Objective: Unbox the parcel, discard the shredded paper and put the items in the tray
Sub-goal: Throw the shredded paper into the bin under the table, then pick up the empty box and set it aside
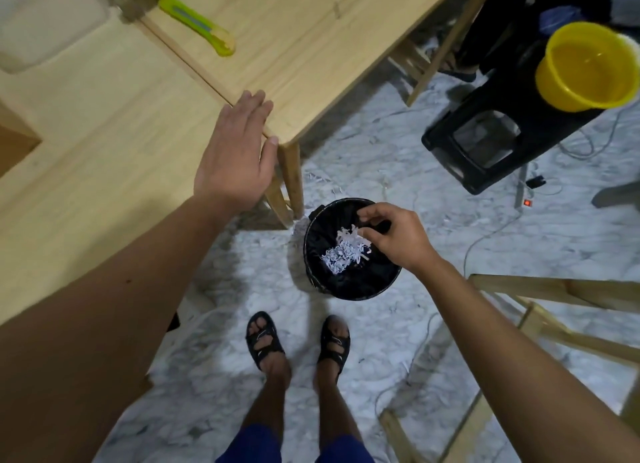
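A black bin [349, 286] lined with a black bag stands on the floor below me, with white shredded paper [343, 254] lying inside. My right hand [398, 237] hovers over the bin's rim, its fingers curled and pinching a few shreds at the top of the pile. My left hand [235, 150] lies flat with straight fingers at the corner of the wooden table [104, 133]. The cream tray [45, 22] shows at the table's far left. A corner of the cardboard parcel [14, 147] peeks in at the left edge.
A green box cutter [197, 24] lies on the far table. A black stool [491, 136] carries a yellow bowl [588, 67] at the right. Cables and a power strip [526, 192] cross the marble floor. A wooden frame [554, 324] stands at lower right. My sandalled feet [298, 341] are near the bin.
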Motion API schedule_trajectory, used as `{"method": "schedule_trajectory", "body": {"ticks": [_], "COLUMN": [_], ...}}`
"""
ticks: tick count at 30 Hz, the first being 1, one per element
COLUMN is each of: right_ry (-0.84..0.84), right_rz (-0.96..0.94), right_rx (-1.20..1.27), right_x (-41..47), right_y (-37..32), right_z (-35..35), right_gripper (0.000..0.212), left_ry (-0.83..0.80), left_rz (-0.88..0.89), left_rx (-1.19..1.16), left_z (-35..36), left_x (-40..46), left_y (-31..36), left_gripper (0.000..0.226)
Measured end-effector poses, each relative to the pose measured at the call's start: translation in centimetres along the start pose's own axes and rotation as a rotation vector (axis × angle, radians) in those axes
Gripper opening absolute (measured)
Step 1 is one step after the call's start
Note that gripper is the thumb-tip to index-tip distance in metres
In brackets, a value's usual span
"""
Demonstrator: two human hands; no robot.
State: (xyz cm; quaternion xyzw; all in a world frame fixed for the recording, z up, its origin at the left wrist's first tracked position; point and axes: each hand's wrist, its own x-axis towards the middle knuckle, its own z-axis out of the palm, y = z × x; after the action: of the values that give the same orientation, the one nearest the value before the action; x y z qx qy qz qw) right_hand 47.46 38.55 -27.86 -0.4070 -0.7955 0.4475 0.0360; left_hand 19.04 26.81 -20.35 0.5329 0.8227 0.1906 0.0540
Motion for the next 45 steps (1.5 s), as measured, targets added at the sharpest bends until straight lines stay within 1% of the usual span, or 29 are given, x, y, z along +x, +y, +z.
{"method": "schedule_trajectory", "body": {"ticks": [5,11,16,19,22,24,28,32,36,41,45], "right_ry": [0.009,0.023,0.021,0.022,0.017,0.0,-0.079,-0.167,-0.225,-0.295,-0.282], "right_rz": [-0.033,-0.079,-0.124,-0.187,-0.273,-0.309,-0.366,-0.437,-0.551,-0.607,-0.674], "right_rx": [-0.037,-0.016,0.02,0.042,0.038,0.043,0.105,0.11,0.085,0.107,0.111], "right_x": [0.1,0.0,0.2,1.2,2.9,4.1,6.3,7.4,7.6,7.9,8.9], "right_y": [-0.1,-0.5,-3.3,-7.0,-11.8,-15.1,-21.7,-27.8,-33.6,-40.5,-44.8], "right_z": [-0.1,-0.4,-0.6,-1.1,-0.9,-0.2,2.8,7.6,11.8,16.0,19.0], "right_gripper": [0.03,0.026,0.024,0.024,0.023,0.024,0.03,0.036,0.05,0.069,0.082], "left_ry": [-0.002,-0.015,-0.016,-0.013,0.06,0.093,0.117,0.211,0.372,0.582,0.61], "left_rz": [0.004,-0.005,-0.027,-0.083,-0.093,-0.133,-0.248,-0.351,-0.384,-0.482,-0.633], "left_rx": [-0.001,0.012,-0.054,-0.103,-0.139,-0.159,-0.185,-0.194,-0.168,-0.163,-0.292], "left_z": [0.0,-0.3,-0.8,-1.6,-2.8,-4.0,-7.6,-12.2,-17.5,-22.9,-24.3], "left_x": [-0.1,-0.2,-0.9,-2.1,-4.3,-5.8,-8.3,-11.3,-14.2,-17.0,-17.2], "left_y": [-0.2,0.3,-0.1,-1.2,-3.4,-5.3,-9.4,-12.6,-15.5,-19.6,-22.5], "left_gripper": [0.055,0.054,0.052,0.051,0.048,0.045,0.043,0.043,0.042,0.047,0.058]}}
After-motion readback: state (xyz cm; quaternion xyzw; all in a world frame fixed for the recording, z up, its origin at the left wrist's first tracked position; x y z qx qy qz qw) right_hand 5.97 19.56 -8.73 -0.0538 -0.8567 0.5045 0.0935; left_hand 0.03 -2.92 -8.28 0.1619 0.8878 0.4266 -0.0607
